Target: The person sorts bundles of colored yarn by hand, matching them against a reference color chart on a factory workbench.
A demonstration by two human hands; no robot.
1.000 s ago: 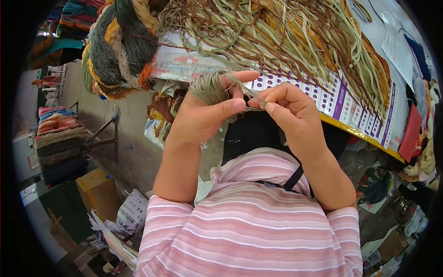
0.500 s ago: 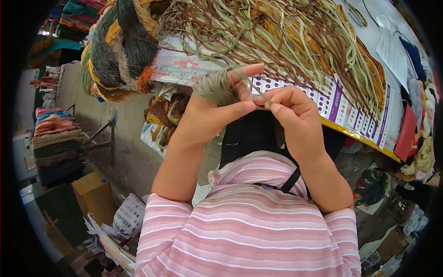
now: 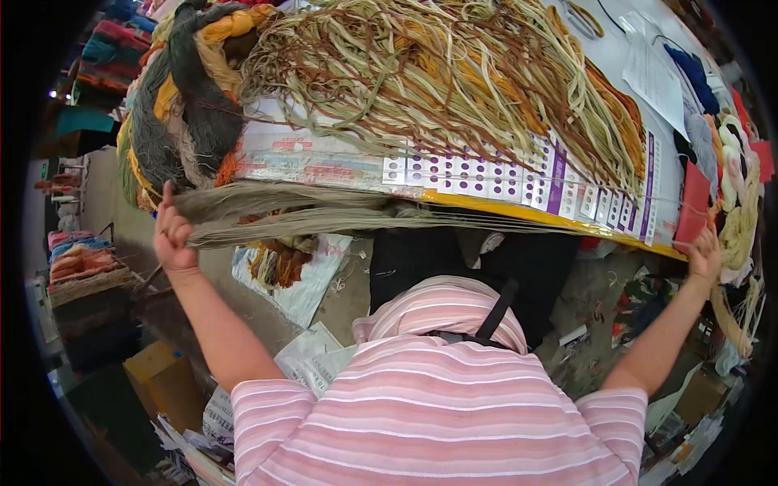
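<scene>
A grey-green skein of yarn (image 3: 300,217) is stretched wide along the front edge of the table, in front of my body. Its left end loops over my left hand (image 3: 174,239), whose index finger points up while the other fingers curl in. Far to the right, my right hand (image 3: 703,257) is closed in a pinch, beside a red card (image 3: 693,209). Thin strands run from the skein towards that hand; the exact spot where its fingers grip them is too small to see well.
Many cut green, brown and gold yarn lengths (image 3: 454,73) cover the table. Thick grey and yellow hanks (image 3: 194,105) hang at its left corner. Scissors (image 3: 585,18) lie at the back. Below are a white bag (image 3: 296,279) and a cardboard box (image 3: 166,377).
My hands, close together before with the yarn wound round the left one, have moved far apart to both sides. The skein is now drawn out long between them.
</scene>
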